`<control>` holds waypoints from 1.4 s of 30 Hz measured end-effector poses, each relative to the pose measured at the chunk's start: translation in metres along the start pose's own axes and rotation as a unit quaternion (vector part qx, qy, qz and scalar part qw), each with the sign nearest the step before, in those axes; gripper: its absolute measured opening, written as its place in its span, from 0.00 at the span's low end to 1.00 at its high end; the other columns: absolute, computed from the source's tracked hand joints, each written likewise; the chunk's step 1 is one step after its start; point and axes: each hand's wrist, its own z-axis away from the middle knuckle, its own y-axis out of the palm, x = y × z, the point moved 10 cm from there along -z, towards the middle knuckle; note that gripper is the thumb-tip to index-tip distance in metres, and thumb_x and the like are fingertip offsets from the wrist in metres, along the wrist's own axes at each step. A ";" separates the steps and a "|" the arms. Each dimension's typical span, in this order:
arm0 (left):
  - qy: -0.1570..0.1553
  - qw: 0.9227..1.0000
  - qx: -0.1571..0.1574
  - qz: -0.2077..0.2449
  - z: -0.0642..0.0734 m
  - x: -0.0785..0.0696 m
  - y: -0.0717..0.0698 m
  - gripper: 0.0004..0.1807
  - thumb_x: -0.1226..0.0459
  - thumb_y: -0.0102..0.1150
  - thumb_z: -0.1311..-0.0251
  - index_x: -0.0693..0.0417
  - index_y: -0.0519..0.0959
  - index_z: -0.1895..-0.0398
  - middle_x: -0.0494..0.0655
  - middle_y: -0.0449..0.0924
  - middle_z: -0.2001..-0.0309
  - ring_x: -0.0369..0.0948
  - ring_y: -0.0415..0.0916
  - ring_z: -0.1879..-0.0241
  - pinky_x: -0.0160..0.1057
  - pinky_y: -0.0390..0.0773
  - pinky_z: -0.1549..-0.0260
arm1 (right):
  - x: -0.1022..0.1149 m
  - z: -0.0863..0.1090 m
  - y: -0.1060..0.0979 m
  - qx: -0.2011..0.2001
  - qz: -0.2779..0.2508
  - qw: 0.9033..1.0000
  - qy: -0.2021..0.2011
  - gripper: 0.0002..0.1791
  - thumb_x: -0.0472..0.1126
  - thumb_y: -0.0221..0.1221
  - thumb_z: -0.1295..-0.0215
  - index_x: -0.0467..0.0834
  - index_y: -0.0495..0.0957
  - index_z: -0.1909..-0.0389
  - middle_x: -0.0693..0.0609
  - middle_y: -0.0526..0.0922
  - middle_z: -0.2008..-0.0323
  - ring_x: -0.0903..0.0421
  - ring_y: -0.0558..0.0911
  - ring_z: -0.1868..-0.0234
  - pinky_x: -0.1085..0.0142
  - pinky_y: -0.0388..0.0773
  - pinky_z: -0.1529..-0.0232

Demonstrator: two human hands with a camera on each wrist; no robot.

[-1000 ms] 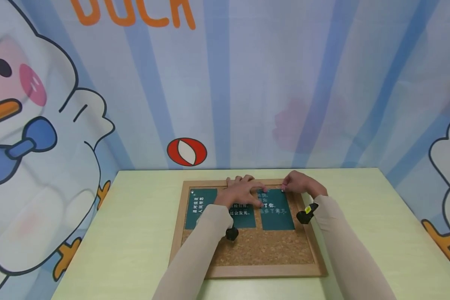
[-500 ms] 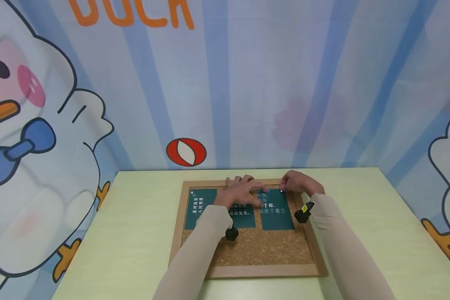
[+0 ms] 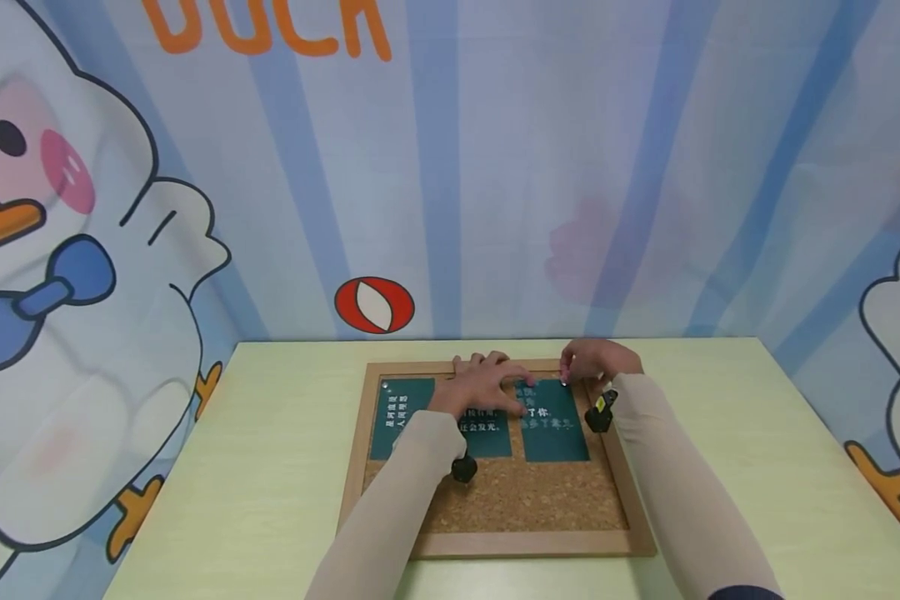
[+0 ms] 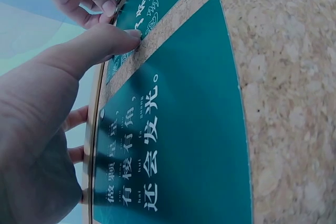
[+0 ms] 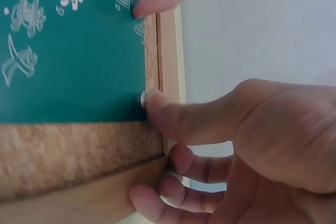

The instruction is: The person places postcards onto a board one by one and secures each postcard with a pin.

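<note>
A framed corkboard [image 3: 525, 500] carries three dark green cards with white lettering. My left hand [image 3: 480, 390] spreads its fingers over the board's top, covering part of the middle card [image 3: 487, 446]. In the left wrist view, its thumb [image 4: 123, 40] rests at the edge of the right-hand card [image 3: 558, 442], and in the right wrist view a left finger [image 5: 160, 1] touches that card's top edge. At the card's upper right corner, my right hand [image 3: 596, 360] holds its thumb against a small whitish thumbtack [image 5: 143, 99]. Its other fingers curl by the wooden frame's outer side.
The left card [image 3: 385, 433] has a small tack [image 3: 385, 385] in its upper left corner; another tack [image 4: 102, 113] shows at the middle card's edge. Bare cork lies below the cards. The pale table [image 3: 255, 483] reaches back to a printed duck backdrop [image 3: 510, 167].
My right wrist and forearm have shifted slightly left and turned, while the fingers stay at the card's corner. The left hand and the cards hold their places.
</note>
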 end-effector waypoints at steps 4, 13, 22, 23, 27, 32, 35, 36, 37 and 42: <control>0.002 1.000 -0.001 -0.001 -0.002 0.000 0.002 0.30 0.41 0.66 0.35 0.23 0.73 0.30 0.47 0.54 0.20 0.57 0.53 0.27 0.69 0.47 0.35 | -0.001 -0.001 -0.002 0.013 0.011 1.000 0.000 0.05 0.38 0.58 0.23 0.43 0.80 0.61 0.48 0.79 0.61 0.52 0.74 0.65 0.60 0.77 0.65; 0.006 1.000 0.001 0.000 -0.002 0.000 0.004 0.30 0.42 0.67 0.35 0.22 0.73 0.29 0.48 0.54 0.20 0.57 0.52 0.25 0.71 0.43 0.32 | 0.001 0.003 -0.001 0.009 0.024 0.999 -0.037 0.05 0.39 0.61 0.25 0.42 0.80 0.61 0.48 0.78 0.64 0.53 0.71 0.70 0.57 0.75 0.67; 0.002 1.000 0.014 -0.003 -0.005 0.001 0.004 0.31 0.42 0.67 0.35 0.23 0.72 0.29 0.48 0.52 0.19 0.58 0.51 0.24 0.71 0.45 0.33 | 0.000 0.000 0.000 -0.008 0.040 0.998 -0.039 0.06 0.40 0.62 0.25 0.43 0.79 0.62 0.49 0.78 0.66 0.54 0.72 0.71 0.58 0.74 0.67; 0.002 1.000 0.015 -0.003 -0.005 0.001 0.004 0.31 0.42 0.67 0.35 0.24 0.72 0.28 0.49 0.52 0.19 0.58 0.51 0.24 0.71 0.43 0.32 | 0.001 0.000 0.000 -0.010 0.036 0.998 -0.041 0.06 0.40 0.62 0.25 0.43 0.79 0.62 0.48 0.77 0.66 0.54 0.71 0.71 0.58 0.73 0.68; 0.007 1.000 0.020 0.004 -0.003 0.003 0.002 0.31 0.43 0.67 0.34 0.26 0.73 0.29 0.49 0.51 0.19 0.58 0.50 0.23 0.74 0.37 0.31 | 0.002 0.002 0.003 -0.018 0.029 0.997 -0.063 0.06 0.40 0.60 0.24 0.43 0.78 0.62 0.48 0.76 0.65 0.54 0.69 0.71 0.59 0.70 0.70; 0.013 1.000 0.005 0.009 0.001 0.008 0.001 0.37 0.39 0.66 0.36 0.28 0.68 0.25 0.49 0.48 0.17 0.58 0.45 0.20 0.75 0.35 0.31 | 0.009 0.007 0.002 -0.046 0.063 0.991 -0.111 0.06 0.40 0.58 0.22 0.43 0.76 0.61 0.49 0.75 0.65 0.54 0.70 0.71 0.61 0.68 0.70; 0.017 1.000 -0.011 -0.010 0.004 0.011 -0.002 0.45 0.35 0.66 0.39 0.29 0.62 0.20 0.50 0.46 0.17 0.61 0.41 0.20 0.75 0.35 0.31 | 0.013 0.012 -0.002 -0.073 0.091 0.983 -0.144 0.07 0.41 0.57 0.21 0.42 0.77 0.60 0.49 0.76 0.66 0.54 0.71 0.69 0.61 0.69 0.67; 0.017 1.000 -0.015 -0.021 0.006 0.012 -0.004 0.48 0.34 0.66 0.41 0.29 0.60 0.19 0.50 0.45 0.16 0.62 0.40 0.20 0.75 0.35 0.31 | 0.014 0.013 -0.003 -0.081 0.097 0.980 -0.153 0.08 0.41 0.56 0.20 0.41 0.77 0.59 0.49 0.76 0.66 0.55 0.72 0.69 0.61 0.69 0.66; 0.017 0.999 -0.019 -0.037 0.008 0.013 -0.006 0.50 0.32 0.65 0.42 0.29 0.59 0.18 0.50 0.45 0.16 0.63 0.39 0.20 0.75 0.35 0.31 | 0.014 0.015 -0.004 -0.088 0.099 0.978 -0.159 0.09 0.42 0.56 0.20 0.41 0.77 0.58 0.49 0.77 0.66 0.54 0.72 0.68 0.60 0.70 0.66; 0.010 0.991 -0.043 -0.127 0.019 0.017 -0.022 0.55 0.24 0.59 0.47 0.28 0.55 0.17 0.48 0.44 0.16 0.62 0.39 0.20 0.75 0.38 0.31 | 0.017 0.032 -0.011 -0.146 0.118 0.965 -0.181 0.16 0.51 0.56 0.20 0.40 0.76 0.54 0.46 0.76 0.62 0.51 0.74 0.65 0.55 0.74 0.63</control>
